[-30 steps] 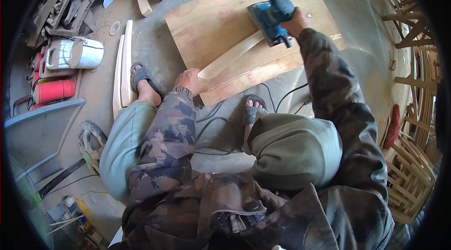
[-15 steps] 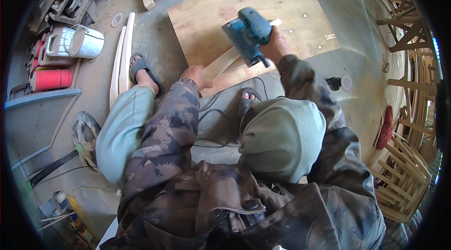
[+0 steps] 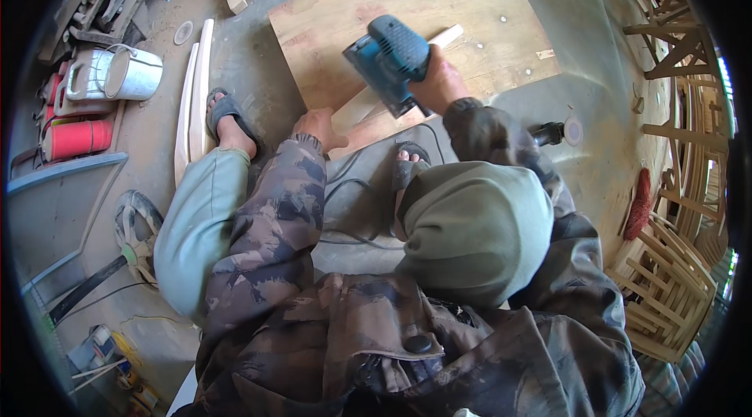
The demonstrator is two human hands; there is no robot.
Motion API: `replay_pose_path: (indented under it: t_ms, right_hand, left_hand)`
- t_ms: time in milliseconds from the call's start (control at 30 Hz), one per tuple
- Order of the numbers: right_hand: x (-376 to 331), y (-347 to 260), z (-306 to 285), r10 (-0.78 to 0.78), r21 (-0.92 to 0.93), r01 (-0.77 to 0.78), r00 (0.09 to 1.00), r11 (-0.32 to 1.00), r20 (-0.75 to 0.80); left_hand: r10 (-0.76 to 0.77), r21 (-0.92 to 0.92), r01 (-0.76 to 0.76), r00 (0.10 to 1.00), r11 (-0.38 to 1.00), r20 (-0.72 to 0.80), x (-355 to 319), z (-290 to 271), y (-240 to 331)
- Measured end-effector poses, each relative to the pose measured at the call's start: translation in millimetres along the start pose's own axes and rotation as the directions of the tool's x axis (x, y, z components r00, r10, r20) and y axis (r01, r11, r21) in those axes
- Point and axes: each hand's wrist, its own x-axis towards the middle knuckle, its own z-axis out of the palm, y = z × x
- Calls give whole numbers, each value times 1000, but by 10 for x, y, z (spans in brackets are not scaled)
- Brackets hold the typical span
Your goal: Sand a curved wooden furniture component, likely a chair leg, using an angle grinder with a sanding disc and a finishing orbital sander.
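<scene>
A teal power sander point(image 3: 398, 47) is gripped in my right hand point(image 3: 440, 86), its fingers wrapped round the rear of the body. The sander lies across the middle of a pale wooden strip point(image 3: 357, 108), whose far end sticks out past it. Whether its pad touches the wood, I cannot tell. My left hand point(image 3: 319, 128) is closed on the strip's near end. Beneath is a large plywood board point(image 3: 486, 9) on the floor. The near part of the strip shows between my left hand and the sander.
A black cord point(image 3: 345, 186) loops on the floor between my feet. Two long curved wooden pieces point(image 3: 202, 96) lie beside my left foot. Farther left stand a white bucket point(image 3: 141, 74) and a red container point(image 3: 78, 139). Slatted wooden frames point(image 3: 666, 291) are on the right.
My right hand has drawn the sander leftward along the strip, toward my left hand. The left hand keeps its hold on the near end. The whole view has shifted slightly.
</scene>
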Motion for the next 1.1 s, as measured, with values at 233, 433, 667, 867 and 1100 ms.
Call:
replay_pose_path:
  t_ms: [233, 433, 667, 867, 1100]
  right_hand:
    - [676, 553, -314, 88, 37, -87, 996, 996, -35]
    - [1168, 1055, -671, 201, 80, -195, 977, 978, -77]
    - [1265, 1014, -820, 186, 21, -185, 980, 983, -65]
    - [727, 504, -371, 103, -32, -102, 994, 994, 29]
    - [-37, -170, 83, -19, 10, 18, 994, 1000, 104]
  left_hand:
    - [-13, -61, 12, 1000, 998, -5, -26, -13, -89]
    - [33, -114, -37, 999, 993, -40, 13, 87, -117]
    - [110, -238, -88, 991, 967, 80, 190, 10, -224]
    - [147, -259, -105, 978, 960, 149, 389, -30, -357]
    - [243, -211, -230, 969, 950, 38, 378, -27, -354]
